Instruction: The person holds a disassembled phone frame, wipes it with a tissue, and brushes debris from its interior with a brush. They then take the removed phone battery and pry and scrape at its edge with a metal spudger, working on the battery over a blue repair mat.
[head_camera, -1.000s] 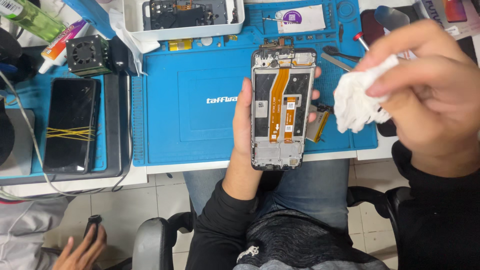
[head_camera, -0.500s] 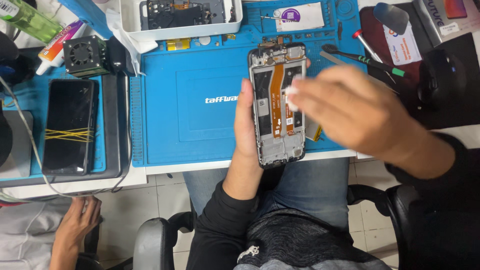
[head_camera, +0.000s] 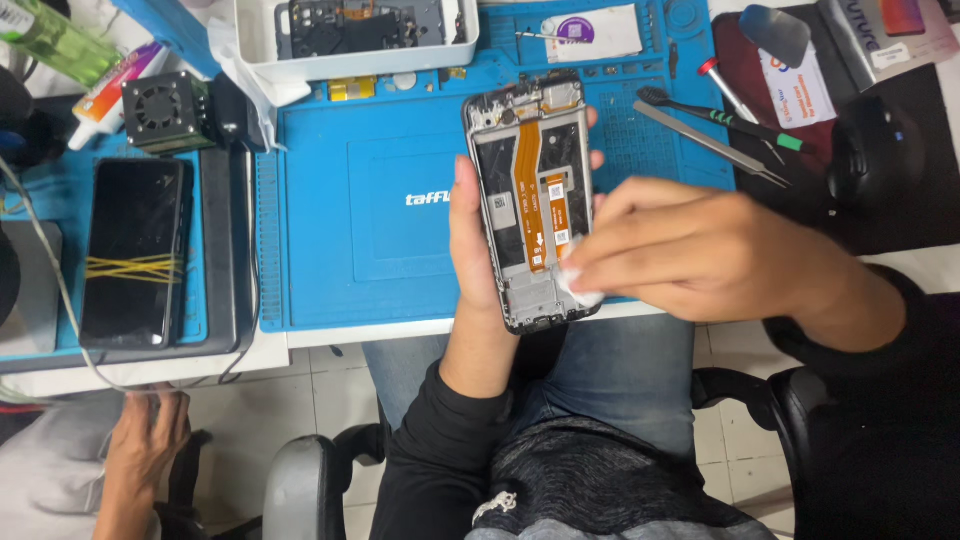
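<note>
At centre frame, above the blue mat (head_camera: 350, 220), our left hand (head_camera: 478, 265) grips the opened phone frame (head_camera: 533, 200) upright; our right hand (head_camera: 700, 255) pinches a white wipe (head_camera: 578, 285) against its lower right edge, cleaning; next calls for gentle strokes beside the orange flex cable (head_camera: 530, 190)

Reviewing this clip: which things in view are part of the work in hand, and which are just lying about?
In hand:
- opened phone frame, gripped by the left hand
- white wipe, pressed to the frame's lower right edge by the right hand

Lying about:
- tweezers
- brush
- white parts tray
- rubber-banded phone
- blue mat
</note>
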